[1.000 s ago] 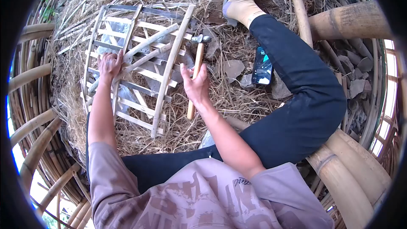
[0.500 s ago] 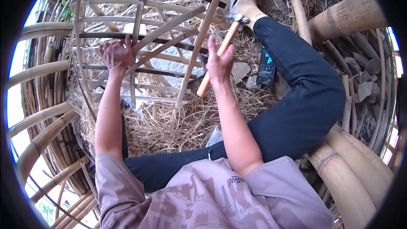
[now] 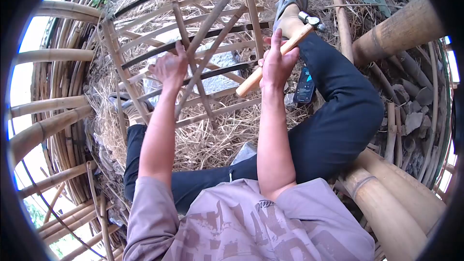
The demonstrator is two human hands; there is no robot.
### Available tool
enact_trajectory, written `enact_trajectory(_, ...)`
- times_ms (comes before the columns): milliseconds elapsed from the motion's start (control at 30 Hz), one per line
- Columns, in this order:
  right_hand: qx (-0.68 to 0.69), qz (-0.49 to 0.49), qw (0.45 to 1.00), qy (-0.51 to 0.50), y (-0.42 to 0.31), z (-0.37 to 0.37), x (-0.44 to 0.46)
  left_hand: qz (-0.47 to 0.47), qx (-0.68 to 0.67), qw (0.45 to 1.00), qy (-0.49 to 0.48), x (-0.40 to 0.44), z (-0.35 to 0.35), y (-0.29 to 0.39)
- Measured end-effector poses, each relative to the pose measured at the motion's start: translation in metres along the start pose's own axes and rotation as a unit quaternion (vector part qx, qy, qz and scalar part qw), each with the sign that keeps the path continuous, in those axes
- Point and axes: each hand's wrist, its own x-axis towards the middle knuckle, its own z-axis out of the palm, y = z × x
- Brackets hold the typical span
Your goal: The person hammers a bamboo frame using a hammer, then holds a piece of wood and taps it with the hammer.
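Note:
A lattice of split bamboo strips [image 3: 211, 18], some of them dark, is held tilted over the straw in front of me. My left hand [image 3: 170, 67] is closed on it near the left middle, where the strips cross, with the thumb pointing up. My right hand [image 3: 276, 66] grips a hammer [image 3: 299, 37] by its light wooden handle, the metal head pointing up and right near my foot. That hand is beside the lattice's right edge; whether its fingers also touch the strips I cannot tell. A pale stone block [image 3: 215, 83] shows beneath the lattice.
A phone [image 3: 304, 86] with a lit screen lies by my bent leg. Thick bamboo poles [image 3: 394, 29] stand to the right, with broken stones [image 3: 413, 122] beside them. A bamboo pole wall [image 3: 58, 104] runs along the left. Straw [image 3: 203, 150] covers the ground.
The lattice has shifted right and turned, its left side now slanting. My left hand has moved right with it. My right hand has moved right with the hammer, whose handle now lies flatter.

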Motion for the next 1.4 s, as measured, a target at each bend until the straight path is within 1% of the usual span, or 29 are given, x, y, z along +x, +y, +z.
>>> enact_trajectory(33, -0.001, 0.0, 1.0, -0.002, 0.002, -0.001, 0.001, -0.015, -0.011, 1.0, -0.023, -0.008, 0.003, 0.004)
enact_trajectory(100, -0.007, 0.007, 1.0, -0.005, 0.005, -0.002, 0.0, -0.029, -0.016, 0.999, -0.034, -0.019, 0.021, 0.003)
enact_trajectory(133, -0.013, 0.014, 1.0, -0.006, 0.006, -0.002, 0.0, -0.031, -0.012, 0.999, -0.016, -0.023, 0.033, -0.002)
enact_trajectory(167, -0.02, 0.022, 1.0, -0.006, 0.008, -0.003, -0.001, -0.046, -0.011, 0.998, -0.033, -0.027, 0.045, -0.006)
enact_trajectory(267, -0.033, -0.007, 0.999, 0.002, 0.029, -0.008, 0.009, -0.064, -0.009, 0.997, -0.047, -0.041, 0.079, -0.025)
enact_trajectory(367, -0.031, 0.027, 0.999, -0.007, 0.025, -0.006, 0.004, -0.1, -0.011, 0.992, -0.072, -0.057, 0.097, -0.042)
enact_trajectory(400, -0.04, 0.025, 0.999, -0.004, 0.032, -0.007, 0.006, -0.112, -0.041, 0.991, -0.063, -0.062, 0.1, -0.046)
enact_trajectory(433, -0.06, 0.007, 0.998, 0.002, 0.038, -0.007, 0.008, -0.126, -0.014, 0.988, -0.086, -0.064, 0.104, -0.051)
enact_trajectory(467, -0.064, -0.004, 0.998, -0.001, 0.046, -0.008, 0.011, -0.14, -0.022, 0.986, -0.082, -0.066, 0.11, -0.057)
enact_trajectory(500, -0.068, -0.014, 0.998, -0.006, 0.047, -0.005, 0.01, -0.156, -0.028, 0.984, -0.079, -0.071, 0.111, -0.06)
enact_trajectory(600, -0.049, 0.037, 0.998, -0.007, 0.043, 0.003, -0.001, -0.185, -0.046, 0.976, -0.109, -0.083, 0.106, -0.069)
enact_trajectory(700, -0.087, 0.05, 0.995, -0.014, 0.051, 0.004, -0.004, -0.198, -0.044, 0.975, -0.086, -0.095, 0.128, -0.089)
enact_trajectory(733, -0.092, 0.035, 0.995, -0.02, 0.056, 0.004, -0.003, -0.205, -0.026, 0.974, -0.088, -0.096, 0.134, -0.094)
enact_trajectory(867, -0.098, 0.043, 0.994, -0.026, 0.062, 0.001, -0.007, -0.222, -0.058, 0.969, -0.095, -0.102, 0.134, -0.101)
enact_trajectory(967, -0.118, 0.059, 0.991, -0.02, 0.056, 0.002, -0.01, -0.222, -0.043, 0.968, -0.104, -0.099, 0.145, -0.104)
enact_trajectory(1000, -0.117, 0.043, 0.992, -0.025, 0.056, 0.001, -0.01, -0.221, -0.054, 0.966, -0.125, -0.097, 0.142, -0.104)
enact_trajectory(1100, -0.16, 0.059, 0.985, -0.04, 0.059, -0.006, -0.009, -0.219, -0.069, 0.965, -0.129, -0.1, 0.143, -0.102)
enact_trajectory(1133, -0.204, 0.024, 0.978, -0.032, 0.071, -0.007, -0.003, -0.223, -0.083, 0.963, -0.129, -0.099, 0.141, -0.1)
enact_trajectory(1167, -0.206, 0.029, 0.977, -0.037, 0.081, -0.013, 0.0, -0.224, -0.079, 0.961, -0.141, -0.097, 0.141, -0.102)
enact_trajectory(1233, -0.196, 0.065, 0.977, -0.053, 0.078, -0.01, -0.004, -0.226, -0.074, 0.957, -0.164, -0.094, 0.136, -0.104)
enact_trajectory(1267, -0.206, 0.05, 0.976, -0.053, 0.087, -0.013, -0.002, -0.225, -0.098, 0.953, -0.176, -0.095, 0.131, -0.107)
enact_trajectory(1300, -0.202, 0.013, 0.978, -0.053, 0.087, -0.005, -0.005, -0.198, -0.092, 0.97, -0.11, -0.099, 0.131, -0.11)
enact_trajectory(1367, -0.19, 0.04, 0.979, -0.068, 0.093, -0.008, -0.009, -0.139, -0.078, 0.987, 0.024, -0.107, 0.133, -0.116)
enact_trajectory(1400, -0.206, 0.028, 0.975, -0.075, 0.096, -0.009, -0.01, -0.106, -0.072, 0.99, 0.06, -0.107, 0.124, -0.112)
